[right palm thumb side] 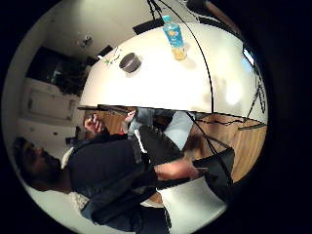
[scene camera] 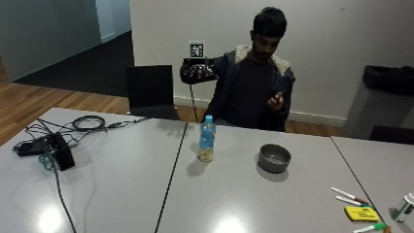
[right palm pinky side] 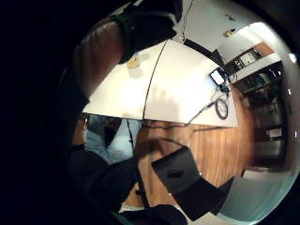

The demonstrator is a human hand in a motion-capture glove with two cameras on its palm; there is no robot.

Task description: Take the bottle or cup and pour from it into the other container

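Note:
A clear bottle (scene camera: 206, 139) with a blue label, a blue cap and a little yellow liquid at its bottom stands upright near the middle of the grey table (scene camera: 116, 194). A round grey bowl (scene camera: 274, 158) sits to its right, apart from it. My gloved right hand (scene camera: 197, 73) is raised in the air well behind and above the bottle, beside the person's shoulder, fingers loosely curled and holding nothing. The thumb side palm view shows the bottle (right palm thumb side: 174, 39) and the bowl (right palm thumb side: 130, 62) far off on the table. In the little finger side palm view a gloved finger (right palm pinky side: 145, 28) partly hides the bottle (right palm pinky side: 133, 61).
A black chair (scene camera: 150, 92) stands behind the table's far edge. Cables and a black device (scene camera: 58, 150) lie at the table's left end. Markers (scene camera: 353, 196) and a yellow pad (scene camera: 361, 213) lie at the front right. The person's bare hand (scene camera: 277, 99) is held at the chest.

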